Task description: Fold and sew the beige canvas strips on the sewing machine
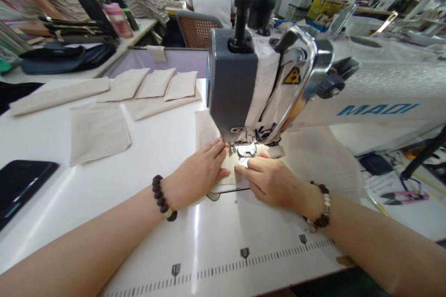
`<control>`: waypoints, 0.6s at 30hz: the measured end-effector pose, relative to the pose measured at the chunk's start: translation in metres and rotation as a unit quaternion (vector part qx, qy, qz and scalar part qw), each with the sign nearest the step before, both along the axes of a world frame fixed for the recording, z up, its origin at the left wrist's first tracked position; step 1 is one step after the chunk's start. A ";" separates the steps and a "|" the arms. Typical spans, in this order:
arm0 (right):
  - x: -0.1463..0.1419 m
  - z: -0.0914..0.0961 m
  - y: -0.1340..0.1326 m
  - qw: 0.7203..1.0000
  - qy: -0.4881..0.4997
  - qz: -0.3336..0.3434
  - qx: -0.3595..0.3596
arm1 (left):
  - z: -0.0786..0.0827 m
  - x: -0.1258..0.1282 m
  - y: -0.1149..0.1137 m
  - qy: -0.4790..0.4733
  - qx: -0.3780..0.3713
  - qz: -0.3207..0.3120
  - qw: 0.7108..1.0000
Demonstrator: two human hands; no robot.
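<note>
White surface [216, 232], left hand [200, 174] lying on cloth [204, 125] by the machine [233, 83], grip open; right hand [275, 181] alongside, can't tell if its grip's holding anything.

machine [351, 88]: maqi [378, 110]; table [214, 243]: 10 [176, 269], 0 [245, 253], 10

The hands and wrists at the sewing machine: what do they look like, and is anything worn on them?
They are a person's: the left hand and right hand wear no gloves, and no sleeves show. The left wrist has a bracelet of rounded dark beads with a paler one; the right has a bracelet mixing dark and whitish beads.
</note>
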State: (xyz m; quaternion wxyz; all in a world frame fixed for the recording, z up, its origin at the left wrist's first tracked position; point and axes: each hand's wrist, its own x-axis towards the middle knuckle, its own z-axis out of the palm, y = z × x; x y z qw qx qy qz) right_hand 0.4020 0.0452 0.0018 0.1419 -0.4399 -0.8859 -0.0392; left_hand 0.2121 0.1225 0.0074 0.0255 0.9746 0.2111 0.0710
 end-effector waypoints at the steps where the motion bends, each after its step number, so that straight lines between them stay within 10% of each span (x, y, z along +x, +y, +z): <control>1: 0.000 0.000 0.000 1.000 -0.002 -0.004 0.001 | 0.000 0.000 0.000 0.002 0.003 -0.001 1.000; 18: -0.003 0.000 0.000 0.999 -0.011 -0.027 -0.026 | 0.001 0.001 0.007 0.011 -0.005 -0.005 1.000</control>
